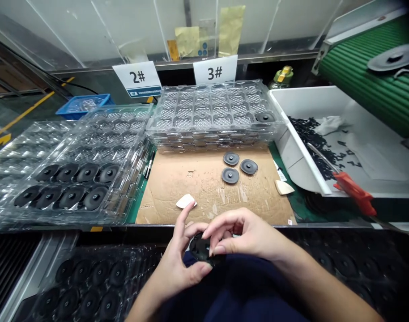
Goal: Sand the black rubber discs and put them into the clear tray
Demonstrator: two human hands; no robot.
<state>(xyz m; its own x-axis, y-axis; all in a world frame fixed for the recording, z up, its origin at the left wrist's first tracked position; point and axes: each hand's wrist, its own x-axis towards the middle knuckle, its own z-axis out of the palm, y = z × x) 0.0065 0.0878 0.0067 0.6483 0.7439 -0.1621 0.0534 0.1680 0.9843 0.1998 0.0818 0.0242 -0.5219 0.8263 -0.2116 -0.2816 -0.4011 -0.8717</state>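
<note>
Both hands meet low at the table's near edge around one black round disc (199, 248). My left hand (177, 264) grips it from the left with thumb below and index finger raised. My right hand (241, 235) pinches its right side with curled fingers. Three more black discs (231, 158) (249, 166) (230, 175) lie on the brown cardboard sheet (177, 183) beyond the hands.
A clear tray (90, 147) on the left holds two rows of discs; a stack of clear trays (214, 112) sits under sign 3#. A white bin (298, 147) with black scraps and red-handled cutters (354, 192) stands right. Another filled tray (90, 281) lies lower left.
</note>
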